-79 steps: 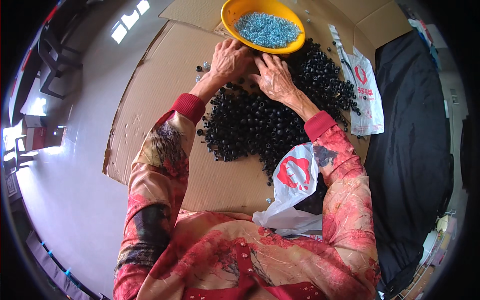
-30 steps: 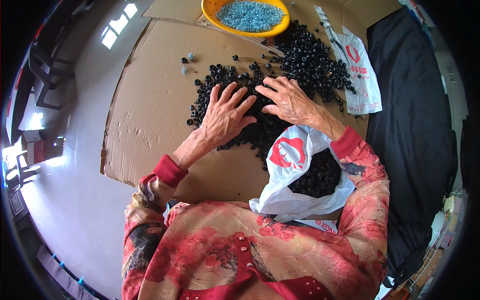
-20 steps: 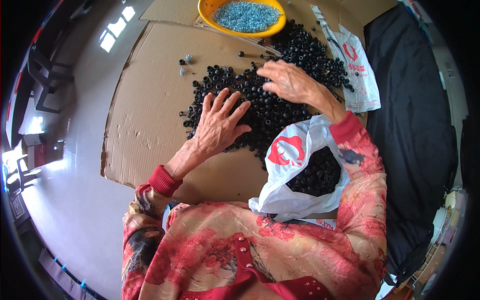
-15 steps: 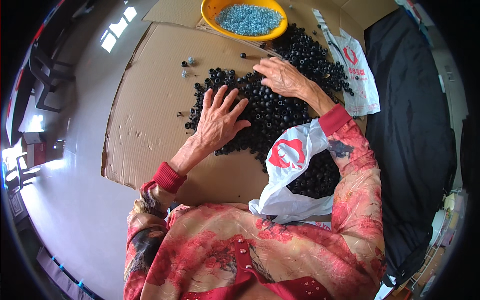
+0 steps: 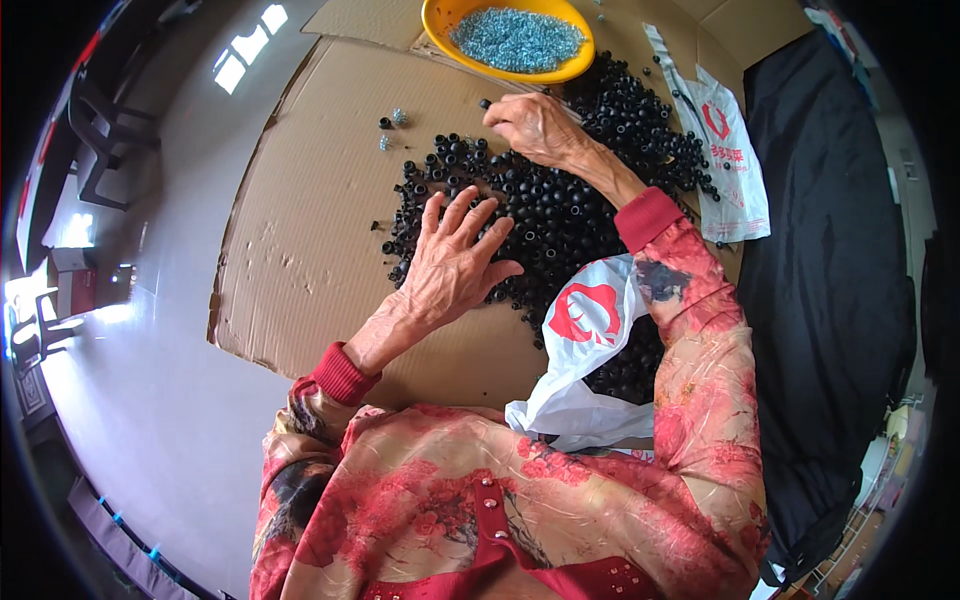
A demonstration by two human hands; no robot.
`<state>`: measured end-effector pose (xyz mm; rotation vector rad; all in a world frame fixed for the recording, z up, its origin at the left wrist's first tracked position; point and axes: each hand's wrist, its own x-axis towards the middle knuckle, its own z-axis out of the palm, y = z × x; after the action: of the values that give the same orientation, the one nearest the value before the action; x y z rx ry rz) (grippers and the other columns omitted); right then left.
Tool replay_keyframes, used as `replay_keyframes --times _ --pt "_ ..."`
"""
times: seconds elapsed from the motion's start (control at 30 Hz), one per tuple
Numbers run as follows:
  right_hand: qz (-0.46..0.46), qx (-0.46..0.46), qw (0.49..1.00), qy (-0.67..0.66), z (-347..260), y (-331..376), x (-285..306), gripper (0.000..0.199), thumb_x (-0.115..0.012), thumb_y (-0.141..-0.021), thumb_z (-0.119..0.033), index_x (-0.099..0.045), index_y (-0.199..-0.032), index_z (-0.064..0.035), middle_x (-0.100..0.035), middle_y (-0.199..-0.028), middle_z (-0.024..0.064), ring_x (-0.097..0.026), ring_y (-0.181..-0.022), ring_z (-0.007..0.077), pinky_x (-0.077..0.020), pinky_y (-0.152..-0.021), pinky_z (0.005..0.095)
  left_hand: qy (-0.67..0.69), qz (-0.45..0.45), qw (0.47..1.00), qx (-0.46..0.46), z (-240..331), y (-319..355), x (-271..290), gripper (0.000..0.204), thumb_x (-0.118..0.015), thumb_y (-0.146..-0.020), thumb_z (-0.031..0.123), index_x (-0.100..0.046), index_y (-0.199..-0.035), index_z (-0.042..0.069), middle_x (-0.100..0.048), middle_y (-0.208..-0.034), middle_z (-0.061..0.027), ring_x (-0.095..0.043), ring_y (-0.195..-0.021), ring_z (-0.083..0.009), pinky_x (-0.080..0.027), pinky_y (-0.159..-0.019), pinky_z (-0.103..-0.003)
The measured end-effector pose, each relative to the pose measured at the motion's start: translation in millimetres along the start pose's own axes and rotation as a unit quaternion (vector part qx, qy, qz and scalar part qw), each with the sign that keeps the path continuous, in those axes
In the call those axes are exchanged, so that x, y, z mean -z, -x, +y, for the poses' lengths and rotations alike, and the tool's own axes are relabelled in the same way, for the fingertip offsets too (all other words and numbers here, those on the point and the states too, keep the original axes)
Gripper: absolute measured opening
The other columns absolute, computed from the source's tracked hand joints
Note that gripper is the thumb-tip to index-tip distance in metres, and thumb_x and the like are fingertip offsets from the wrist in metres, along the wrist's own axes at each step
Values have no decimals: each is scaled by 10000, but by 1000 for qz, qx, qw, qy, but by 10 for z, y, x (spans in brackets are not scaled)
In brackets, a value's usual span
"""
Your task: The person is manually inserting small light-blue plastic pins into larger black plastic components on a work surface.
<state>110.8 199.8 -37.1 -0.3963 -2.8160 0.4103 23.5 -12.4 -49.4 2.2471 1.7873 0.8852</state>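
Note:
Small black round pieces with holes, like beads or caps (image 5: 565, 215), lie in a wide heap on the cardboard sheet (image 5: 300, 210). Over the heap's left part rests my left hand (image 5: 450, 255), palm down, fingers spread, holding nothing visible. Beyond the heap's middle is my right hand (image 5: 540, 130), back upward, its fingers curled in and drawn together. One black bead (image 5: 485, 104) shows right at its fingertips; whether they grip it is not clear. What lies under that palm is hidden.
Small clear-blue pieces (image 5: 515, 40) fill a yellow bowl (image 5: 436, 35) at the far side. A white plastic bag (image 5: 555, 390) with more black pieces stands near my body. Another bag (image 5: 735, 200) lies flat at right, beside black cloth (image 5: 820, 250). A clear-blue piece (image 5: 399, 116) sits at left.
My right hand has shifted left and its fingers have curled in beside the lone bead, which sits slightly further left on the cardboard. My left hand stays spread over the heap.

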Motion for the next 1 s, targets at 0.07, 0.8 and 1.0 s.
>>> replay_keyframes --times 0.07,0.8,1.0 --pt "3 2 999 -43 -69 -63 -77 125 -564 -756 -87 -618 -830 -2 -614 -791 141 -602 -747 296 -471 -685 357 11 -5 1000 6 47 0 33 456 -626 -771 373 -550 -1099 65 -488 -1193 -136 -384 -1183 -331 -258 -977 -530" --pt "72 -68 990 102 280 -74 -322 65 -561 -733 -39 -540 -782 0 -598 -753 159 -596 -681 305 -489 -623 373 123 87 988 24 126 41 89 309 -674 -748 254 -602 -953 34 -587 -986 -112 -512 -1017 -299 -384 -877 -427" --pt "56 -90 980 -170 -388 36 321 134 -601 -732 -62 -590 -855 -8 -608 -742 117 -605 -671 223 -486 -628 316 579 179 737 300 32 -216 265 258 -614 -846 185 -600 -1001 -20 -615 -856 -26 -538 -750 -73 -449 -705 -227"
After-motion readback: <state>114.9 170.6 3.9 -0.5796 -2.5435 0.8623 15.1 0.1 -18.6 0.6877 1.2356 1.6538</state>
